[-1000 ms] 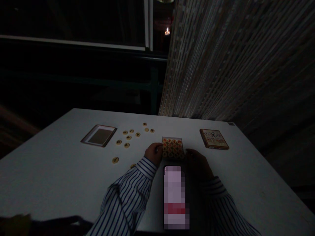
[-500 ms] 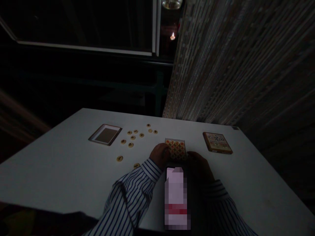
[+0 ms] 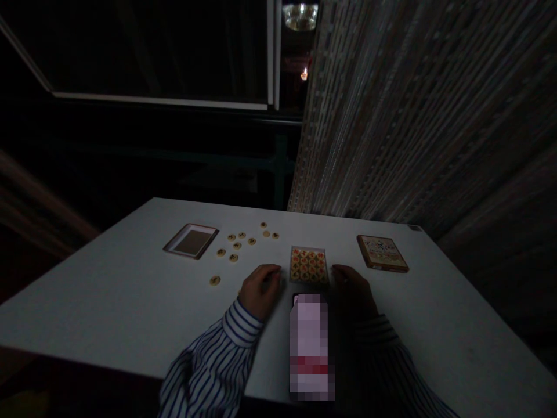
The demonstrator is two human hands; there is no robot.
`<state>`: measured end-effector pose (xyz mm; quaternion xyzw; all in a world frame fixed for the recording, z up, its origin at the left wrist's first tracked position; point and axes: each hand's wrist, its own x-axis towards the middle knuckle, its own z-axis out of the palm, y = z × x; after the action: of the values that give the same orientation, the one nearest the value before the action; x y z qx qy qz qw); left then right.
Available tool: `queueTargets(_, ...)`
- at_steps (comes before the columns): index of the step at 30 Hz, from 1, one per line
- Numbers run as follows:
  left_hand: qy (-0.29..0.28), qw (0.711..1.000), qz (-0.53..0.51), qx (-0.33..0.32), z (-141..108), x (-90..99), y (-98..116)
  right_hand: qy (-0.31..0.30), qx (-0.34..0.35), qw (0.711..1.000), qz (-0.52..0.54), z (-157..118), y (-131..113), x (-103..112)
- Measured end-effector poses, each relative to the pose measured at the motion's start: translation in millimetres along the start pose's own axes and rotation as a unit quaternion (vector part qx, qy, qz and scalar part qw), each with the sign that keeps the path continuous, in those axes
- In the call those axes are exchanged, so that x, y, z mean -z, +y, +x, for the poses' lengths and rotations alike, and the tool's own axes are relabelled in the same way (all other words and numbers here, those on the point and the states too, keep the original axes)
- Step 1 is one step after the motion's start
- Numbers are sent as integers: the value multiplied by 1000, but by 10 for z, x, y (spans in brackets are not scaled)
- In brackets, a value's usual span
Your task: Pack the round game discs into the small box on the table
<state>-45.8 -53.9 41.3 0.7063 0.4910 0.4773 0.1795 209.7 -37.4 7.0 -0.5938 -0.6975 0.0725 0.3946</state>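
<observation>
Xiangqi pieces with red and dark characters lie in close rows in a small clear-walled box (image 3: 308, 283) on the table. My left hand (image 3: 262, 290) is left of this box, apart from it, fingers loosely curled with a gap inside the thumb and nothing visible in them. At the box's right side rests my right hand (image 3: 354, 290), dim, its loosely bent fingers close to the box wall; I see nothing held. Several loose xiangqi pieces (image 3: 237, 245) are scattered to the left. One piece is partly hidden by my left hand.
An open shallow tray-like lid (image 3: 167, 248) lies at the far left of the white table (image 3: 108, 302). A printed flat box (image 3: 383, 253) sits at the right. A lit phone (image 3: 310, 331), its screen blurred, lies between my forearms. String curtains (image 3: 369, 116) hang behind.
My left hand has drawn back to the left, off the box, uncovering its left side and the pieces there. My right hand stays beside it. The view has shifted slightly.
</observation>
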Motion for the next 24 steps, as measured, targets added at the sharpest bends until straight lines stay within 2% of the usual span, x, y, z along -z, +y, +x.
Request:
queueTargets(6, 37, 998, 36, 20, -210, 291, -83, -2, 12, 1000, 14, 32, -85, 64)
queueTargets(13, 83, 991, 95, 45, -412, 510, -427, -53, 88, 994, 42, 78, -302, 37)
queueTargets(17, 107, 987, 95, 72, -516, 544, -602, -105, 114, 988, 17, 138, -546, -9)
queueTargets(20, 107, 987, 95, 73, -580, 522, -674, -162, 125, 978, -48, 203, -761, -61)
queueTargets(24, 104, 987, 110, 60, -633, 472, -728, -225, 197, 949, -97, 276, -1026, -172)
